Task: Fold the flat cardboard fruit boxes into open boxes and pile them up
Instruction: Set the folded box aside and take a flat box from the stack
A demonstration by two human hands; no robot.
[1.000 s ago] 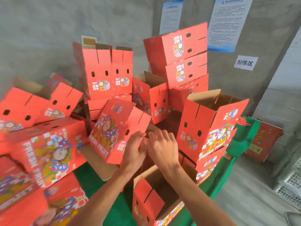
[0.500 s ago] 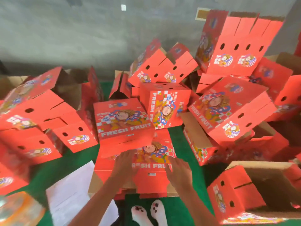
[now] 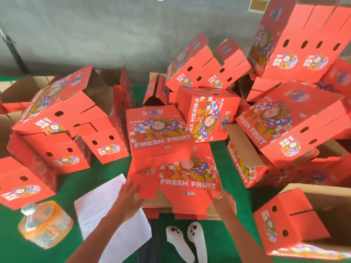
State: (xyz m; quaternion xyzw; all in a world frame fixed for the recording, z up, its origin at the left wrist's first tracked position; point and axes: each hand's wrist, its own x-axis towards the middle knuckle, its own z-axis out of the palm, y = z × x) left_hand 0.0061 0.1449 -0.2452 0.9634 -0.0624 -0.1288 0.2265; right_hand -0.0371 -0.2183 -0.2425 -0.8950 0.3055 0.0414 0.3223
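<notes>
A stack of flat red "FRESH FRUIT" cardboard boxes (image 3: 188, 184) lies on the green mat right in front of me. My left hand (image 3: 131, 196) grips the near left flap of the top flat box, whose left side looks lifted and blurred. At the near right edge of the same box, my right hand (image 3: 224, 202) has its fingers curled on the cardboard. Folded red boxes are heaped behind and on both sides, one lying face up (image 3: 159, 130) just beyond the stack. An open folded box (image 3: 296, 221) stands at my near right.
A white paper sheet (image 3: 106, 211) lies on the green mat (image 3: 224, 234) by my left arm. An orange-labelled plastic bottle (image 3: 45, 224) lies at the near left. My feet in white socks (image 3: 186, 242) are below the stack. A grey wall (image 3: 114, 35) backs the heap.
My view swung from the box piles at the right wall down to the flat stack. Both hands came down onto the top flat box and its left side has started to rise.
</notes>
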